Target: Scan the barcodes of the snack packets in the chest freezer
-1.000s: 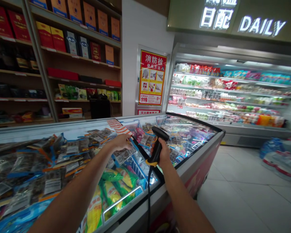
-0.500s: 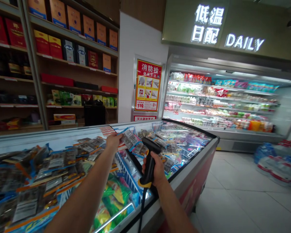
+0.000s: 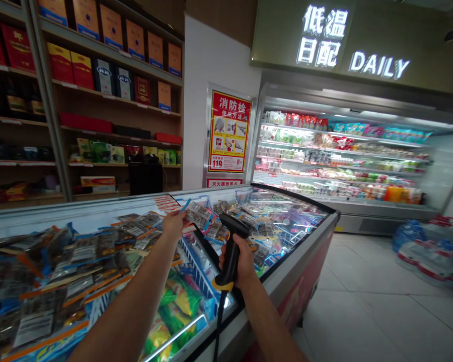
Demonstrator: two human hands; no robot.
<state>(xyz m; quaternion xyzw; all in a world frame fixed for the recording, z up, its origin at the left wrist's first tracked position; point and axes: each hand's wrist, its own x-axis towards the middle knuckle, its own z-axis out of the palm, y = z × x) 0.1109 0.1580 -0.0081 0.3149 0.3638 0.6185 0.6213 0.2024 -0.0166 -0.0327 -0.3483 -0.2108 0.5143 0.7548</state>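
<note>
My right hand [image 3: 243, 259] is wrapped round the grip of a black and yellow barcode scanner [image 3: 230, 256], its cable hanging down in front of the freezer. The scanner's head tilts toward the left. Stretched out ahead, my left hand [image 3: 174, 222] pinches a flat food packet [image 3: 198, 215] by its near edge; the packet has a white label and a blue border. It is held over the chest freezer [image 3: 287, 274], just left of the scanner head. Many similar packets [image 3: 86, 251] lie heaped to the left of my left arm.
Green and yellow bags [image 3: 175, 306] lie inside the freezer beside a blue wire basket [image 3: 196, 264]. Boxed goods fill a wooden shelf [image 3: 115, 93] at the back left. A lit refrigerated display [image 3: 340, 156] stands behind; wrapped water bottles [image 3: 430, 249] sit on the floor at right.
The whole view has shifted very slightly. The left hand still holds the packet and the right hand the scanner, both nearly where they were.
</note>
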